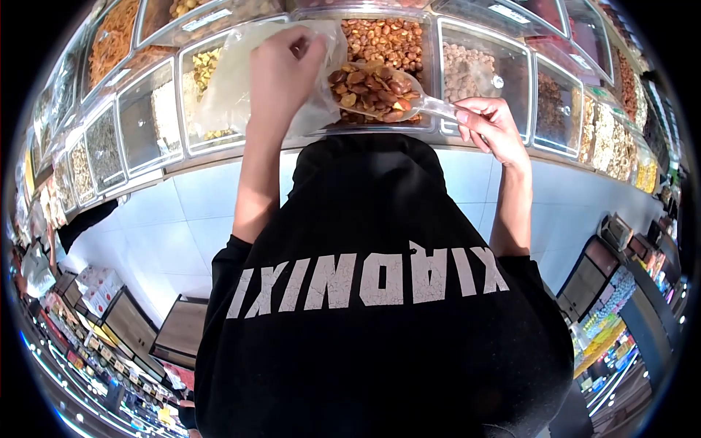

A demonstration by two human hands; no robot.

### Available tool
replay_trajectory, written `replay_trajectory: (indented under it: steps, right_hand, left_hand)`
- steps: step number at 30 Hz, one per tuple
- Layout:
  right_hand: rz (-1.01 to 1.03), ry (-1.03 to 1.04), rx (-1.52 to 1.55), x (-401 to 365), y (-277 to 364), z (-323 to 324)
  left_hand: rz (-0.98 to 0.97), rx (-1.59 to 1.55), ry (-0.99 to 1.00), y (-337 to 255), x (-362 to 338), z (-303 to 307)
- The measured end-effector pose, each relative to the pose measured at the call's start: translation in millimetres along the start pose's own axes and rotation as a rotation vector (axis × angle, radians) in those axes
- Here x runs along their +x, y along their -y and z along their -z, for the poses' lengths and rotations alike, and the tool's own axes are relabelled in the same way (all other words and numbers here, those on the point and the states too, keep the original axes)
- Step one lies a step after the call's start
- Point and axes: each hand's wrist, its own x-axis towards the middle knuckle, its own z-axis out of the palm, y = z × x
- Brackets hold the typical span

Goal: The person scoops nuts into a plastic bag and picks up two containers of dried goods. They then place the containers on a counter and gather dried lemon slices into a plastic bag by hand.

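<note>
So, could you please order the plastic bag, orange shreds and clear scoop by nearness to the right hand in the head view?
1. Clear scoop: handle in the right hand.
2. Plastic bag: left of the scoop.
3. Orange shreds: far upper left.

Left hand (288, 73) blurred, bag (232, 87) partly hidden (behind it), labels (207, 20) unreadable

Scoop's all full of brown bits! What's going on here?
A person in a black top holds a clear scoop by its handle in the right hand. It's heaped with brown pieces and sits above a bin of similar ones. The left hand is curled at a pale plastic bag, beside the scoop; its exact grip is hard to see.
</note>
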Motion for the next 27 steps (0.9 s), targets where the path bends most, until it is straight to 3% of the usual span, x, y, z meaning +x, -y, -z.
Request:
replay_trajectory:
  steps: [2, 11, 15, 19, 27]
  right_hand:
    - [0.002, -0.052, 0.016, -10, 0, 7]
    - [0.072, -0.129, 0.073, -23, 5, 21]
    - [0.062, -0.119, 0.054, -12, 3, 12]
    - [0.044, -0.1, -0.016, 1, 6, 5]
    - [0.025, -0.075, -0.055, 21, 14, -23]
  left_hand:
    - [0.097, -0.056, -0.002, -12, 10, 5]
    - [-0.062, -0.022, 0.093, -9, 8, -12]
    - [-0.367, 0.127, 0.059, 0, 8, -19]
    - [-0.191, 0.105, 0.14, -7, -1, -14]
    - [-0.113, -0.17, 0.111, -2, -5, -10]
